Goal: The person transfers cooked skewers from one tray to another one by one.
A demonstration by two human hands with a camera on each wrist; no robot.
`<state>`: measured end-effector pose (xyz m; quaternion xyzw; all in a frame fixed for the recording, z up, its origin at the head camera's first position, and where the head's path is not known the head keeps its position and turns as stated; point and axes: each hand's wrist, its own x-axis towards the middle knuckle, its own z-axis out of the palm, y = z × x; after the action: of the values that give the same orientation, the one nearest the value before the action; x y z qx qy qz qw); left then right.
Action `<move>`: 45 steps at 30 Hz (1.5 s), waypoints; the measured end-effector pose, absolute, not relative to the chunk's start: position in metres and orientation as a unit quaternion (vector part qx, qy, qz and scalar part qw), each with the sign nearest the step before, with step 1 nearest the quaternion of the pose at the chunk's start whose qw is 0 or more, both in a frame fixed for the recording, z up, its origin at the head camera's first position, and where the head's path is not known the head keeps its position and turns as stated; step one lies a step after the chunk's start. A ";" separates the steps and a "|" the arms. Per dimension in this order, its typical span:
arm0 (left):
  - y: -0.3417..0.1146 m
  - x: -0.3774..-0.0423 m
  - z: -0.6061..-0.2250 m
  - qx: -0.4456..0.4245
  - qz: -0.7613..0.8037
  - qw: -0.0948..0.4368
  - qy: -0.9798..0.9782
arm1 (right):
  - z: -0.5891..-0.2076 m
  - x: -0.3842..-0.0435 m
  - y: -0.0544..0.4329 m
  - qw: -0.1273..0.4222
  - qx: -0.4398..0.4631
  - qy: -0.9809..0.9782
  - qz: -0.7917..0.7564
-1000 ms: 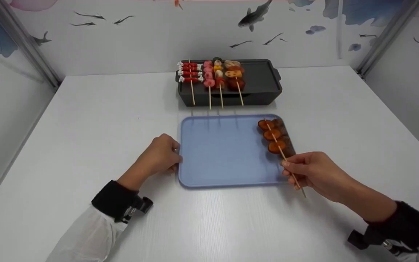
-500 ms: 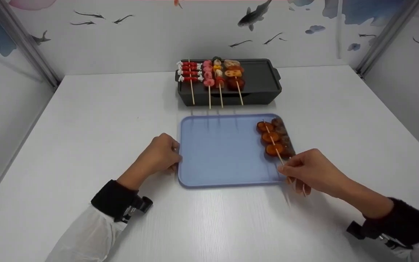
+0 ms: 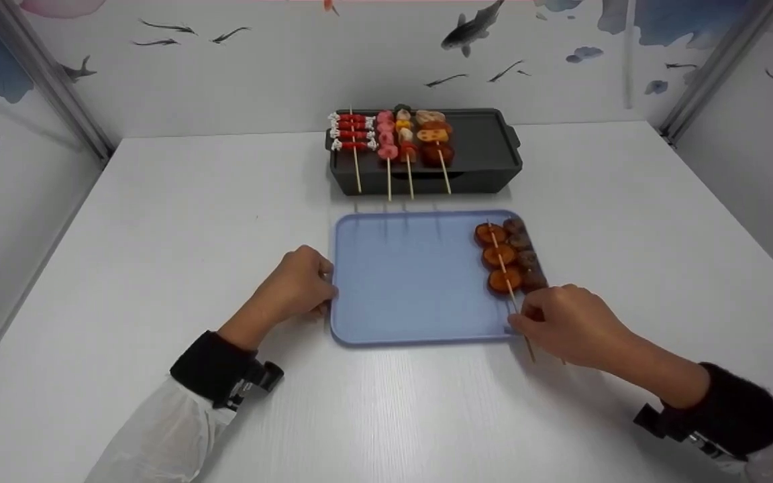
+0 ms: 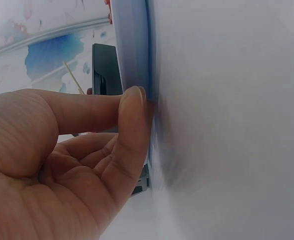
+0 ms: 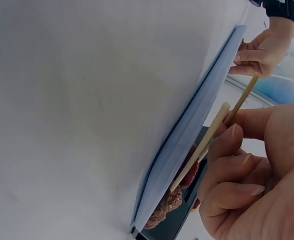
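A skewer of round orange-brown slices (image 3: pixel 498 255) lies at the right side of the blue tray (image 3: pixel 420 282). My right hand (image 3: pixel 571 325) pinches its stick near the tray's front right corner. Beside it along the tray's right edge is a skewer of brown chunks (image 3: pixel 526 260); its pale stick (image 5: pixel 199 150) passes close to my right fingers in the right wrist view. My left hand (image 3: pixel 296 285) holds the tray's left rim between thumb and finger, as the left wrist view shows at the tray edge (image 4: pixel 133 55).
Behind the tray stands a black grill (image 3: pixel 427 181). On it lie a skewer of red-and-white pieces (image 3: pixel 353 134), a pink one (image 3: pixel 386 137), a mixed one (image 3: pixel 405 134) and one with orange and brown pieces (image 3: pixel 435 137). Patterned walls enclose the white table (image 3: pixel 192 221).
The slice skewer has come down slightly, toward the tray's front. My right hand has turned over its stick, with the back of the hand now more upward. The left hand stays put.
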<state>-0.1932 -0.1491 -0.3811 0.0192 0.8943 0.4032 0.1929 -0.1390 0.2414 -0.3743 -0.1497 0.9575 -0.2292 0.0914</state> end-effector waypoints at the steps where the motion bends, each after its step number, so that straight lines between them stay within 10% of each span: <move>1: -0.147 -0.190 -0.376 0.016 0.400 0.194 0.896 | -0.375 -0.139 0.241 0.089 -0.153 0.958 -0.227; 36: -0.154 -0.196 -0.389 0.025 0.404 0.186 0.895 | -0.345 -0.172 0.229 -0.031 -0.195 0.958 -0.207; 45: -0.145 -0.191 -0.379 0.017 0.400 0.189 0.897 | -0.323 -0.217 0.212 0.050 -0.137 0.940 -0.310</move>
<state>-0.1914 -0.1452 -0.3790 0.0169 0.8966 0.4002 0.1889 -0.2173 0.2118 -0.3232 -0.1371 0.9395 -0.3098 0.0501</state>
